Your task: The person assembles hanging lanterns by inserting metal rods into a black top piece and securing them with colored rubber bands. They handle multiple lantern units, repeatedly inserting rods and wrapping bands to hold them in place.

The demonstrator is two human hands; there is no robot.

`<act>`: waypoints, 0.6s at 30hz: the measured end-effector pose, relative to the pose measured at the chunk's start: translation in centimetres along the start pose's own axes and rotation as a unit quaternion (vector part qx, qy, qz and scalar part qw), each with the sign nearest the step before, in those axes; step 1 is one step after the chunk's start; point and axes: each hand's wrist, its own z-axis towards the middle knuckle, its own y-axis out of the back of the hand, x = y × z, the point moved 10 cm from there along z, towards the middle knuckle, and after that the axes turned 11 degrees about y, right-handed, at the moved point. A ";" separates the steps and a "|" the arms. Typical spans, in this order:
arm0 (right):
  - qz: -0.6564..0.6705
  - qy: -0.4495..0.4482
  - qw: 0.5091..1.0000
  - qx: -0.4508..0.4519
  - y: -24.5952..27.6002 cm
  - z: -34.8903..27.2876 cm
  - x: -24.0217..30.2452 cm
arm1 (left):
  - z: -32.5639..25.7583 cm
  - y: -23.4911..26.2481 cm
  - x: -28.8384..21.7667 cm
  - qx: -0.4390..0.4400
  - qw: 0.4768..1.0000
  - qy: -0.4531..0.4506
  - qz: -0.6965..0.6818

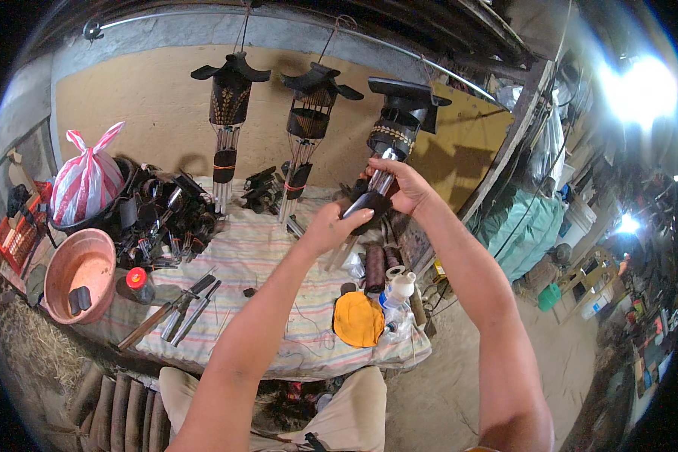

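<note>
A black wind chime [399, 124] with metal tubes hangs from a rail at the right of a row of three. My right hand [403, 184] grips its bundle of silver tubes just under the black body. Below it, my left hand [331, 224] holds the lower end of the tubes, where a dark band or piece [365, 205] sits around them. Both forearms reach up from the lower edge. Two more black chimes, one [230, 98] at the left and one [309, 113] in the middle, hang untouched.
A striped cloth [264, 264] covers the table, with a pile of black chime parts [166, 215], pliers and scissors [184, 305], a pink basin [79, 271], a striped plastic bag [87, 181], a yellow disc [358, 320] and a white bottle [398, 290]. Cluttered workshop at right.
</note>
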 end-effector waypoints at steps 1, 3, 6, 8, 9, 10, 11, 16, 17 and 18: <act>0.003 0.002 1.000 -0.016 0.2 0.0 0.0 | 0.2 -0.4 0.7 0.023 0.998 0.041 -0.047; -0.010 0.003 1.000 -0.011 -0.1 -0.2 0.2 | 0.3 -0.6 0.7 0.033 0.992 0.045 -0.110; -0.175 -0.014 0.984 0.032 -1.0 -1.2 1.1 | 0.1 0.5 -0.4 -0.009 0.996 -0.028 -0.087; -0.448 -0.068 0.882 0.125 -1.6 -2.5 2.7 | 0.2 1.7 -0.4 -0.046 0.998 -0.028 0.023; -0.591 -0.107 0.788 0.138 -1.3 -2.8 3.6 | 0.1 2.2 -1.1 -0.056 0.994 -0.064 0.071; -0.712 -0.131 0.665 0.184 -1.7 -2.8 4.6 | 0.0 2.6 -1.9 -0.077 0.985 -0.097 0.118; -0.773 -0.009 0.601 0.201 -4.3 -2.7 6.3 | 0.0 2.7 -2.1 -0.087 0.975 -0.106 0.172; -0.828 0.291 0.351 0.327 -15.1 -4.0 3.7 | -1.2 2.5 -4.6 -0.158 0.889 -0.200 0.380; -0.809 0.299 0.335 0.379 -16.3 -3.9 2.6 | -1.2 2.4 -4.7 -0.152 0.884 -0.197 0.396; -0.826 0.229 0.332 0.394 -15.8 -3.0 1.7 | -1.4 2.5 -4.9 -0.156 0.875 -0.202 0.410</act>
